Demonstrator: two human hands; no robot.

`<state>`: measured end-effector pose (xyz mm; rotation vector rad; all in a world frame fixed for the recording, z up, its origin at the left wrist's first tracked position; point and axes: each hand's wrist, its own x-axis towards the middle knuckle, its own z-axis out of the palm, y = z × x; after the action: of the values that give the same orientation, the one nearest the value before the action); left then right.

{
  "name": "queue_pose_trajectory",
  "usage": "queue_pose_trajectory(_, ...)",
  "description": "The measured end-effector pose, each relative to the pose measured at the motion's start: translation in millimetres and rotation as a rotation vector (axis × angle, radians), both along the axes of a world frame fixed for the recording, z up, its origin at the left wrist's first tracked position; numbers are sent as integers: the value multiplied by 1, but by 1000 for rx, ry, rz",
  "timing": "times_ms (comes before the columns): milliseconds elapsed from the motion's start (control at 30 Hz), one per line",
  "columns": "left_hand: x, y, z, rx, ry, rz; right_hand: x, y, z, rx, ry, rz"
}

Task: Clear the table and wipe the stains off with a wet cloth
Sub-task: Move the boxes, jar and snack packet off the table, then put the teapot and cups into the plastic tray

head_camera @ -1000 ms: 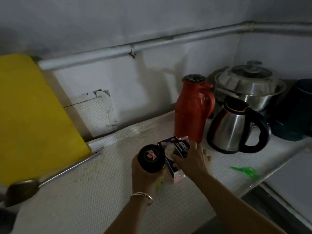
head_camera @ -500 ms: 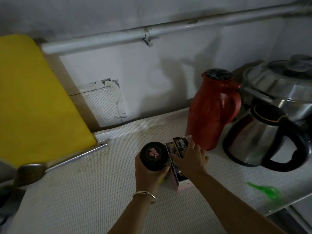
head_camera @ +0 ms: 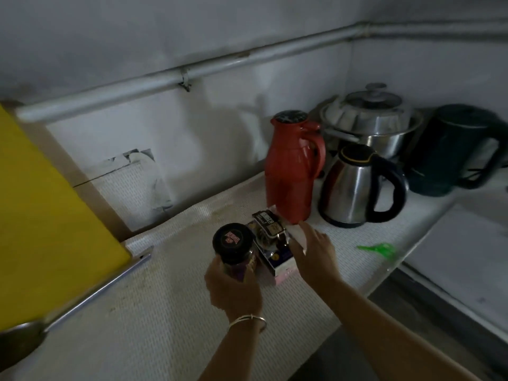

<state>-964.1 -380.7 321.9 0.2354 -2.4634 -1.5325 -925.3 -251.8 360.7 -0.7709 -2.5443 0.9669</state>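
My left hand (head_camera: 233,291) is closed around a dark jar with a black lid (head_camera: 233,243) and holds it upright just above the white textured table cover (head_camera: 154,312). Right beside the jar stands a small carton with dark packets (head_camera: 272,237). My right hand (head_camera: 313,253) grips the carton's right side, fingers slightly spread, with a pale flap under them. A green stain (head_camera: 379,248) marks the cover near the table's right edge. I see no cloth.
Behind the carton stands a red thermos jug (head_camera: 291,166), then a steel kettle (head_camera: 354,188), a lidded steel pot (head_camera: 371,119) and a dark kettle (head_camera: 450,149). A yellow board (head_camera: 41,202) and a metal ladle (head_camera: 90,292) lie at the left.
The jar in my left hand has lifted slightly. My right hand slid from the carton's top to its right side. The view has swung right, showing the pot and dark kettle again.
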Motion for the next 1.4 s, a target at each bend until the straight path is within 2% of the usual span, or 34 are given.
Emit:
queue_pose_trajectory(100,26,23,8,-20,96,-84,37,5,8,-32,64,-24)
queue_pose_trajectory(300,106,100,31,115,151,-717,123,55,18,-38,145,-210)
queue_pose_trajectory(467,190,192,25,87,160,-1036,234,123,10,-75,215,-455)
queue_pose_trajectory(567,269,257,22,108,27,-1160,321,171,3,-64,208,-608)
queue_pose_trajectory(800,462,379,11,151,-55,-1485,525,247,-10,-30,193,-990)
queue_pose_trajectory(1100,626,463,5,62,-102,-1881,674,293,-33,-31,173,-1383)
queue_pose_trajectory(1400,716,529,-28,-86,-80,-2253,757,326,-84,-117,157,-1739)
